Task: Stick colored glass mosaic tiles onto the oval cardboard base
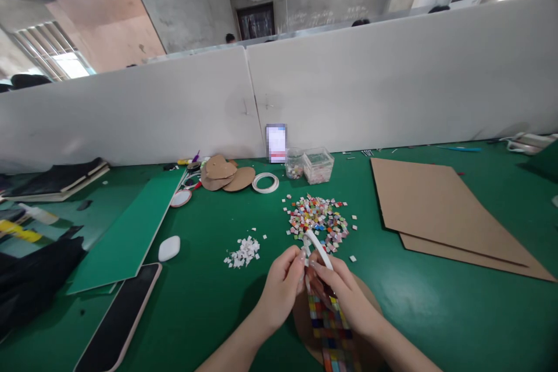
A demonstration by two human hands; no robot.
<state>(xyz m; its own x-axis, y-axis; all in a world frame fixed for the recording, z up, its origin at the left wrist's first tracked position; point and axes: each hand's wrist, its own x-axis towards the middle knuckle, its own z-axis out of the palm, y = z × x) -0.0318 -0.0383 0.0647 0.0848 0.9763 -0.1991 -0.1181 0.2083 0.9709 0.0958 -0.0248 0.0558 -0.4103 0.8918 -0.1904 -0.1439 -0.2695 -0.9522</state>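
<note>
My right hand (344,288) is closed around a white curved strip (320,250), which sticks up past its fingers. Close against it, my left hand (283,282) is pinched at the fingertips; whatever it grips is too small to make out. Below both hands lies a grid of coloured mosaic tiles (331,331) on a rounded brown cardboard piece (307,331), partly covered by the right hand. Just beyond the fingers a loose heap of small coloured tiles (318,218) spreads over the green table. To its left is a small pile of white chips (244,251).
Clear tubs (318,165), a white coil (265,183) and cardboard shapes (226,174) stand or lie near the partition (370,87). Cardboard sheets (440,209) are on the right. Leftward are a green board (135,232), a phone (120,319) and a white case (169,248).
</note>
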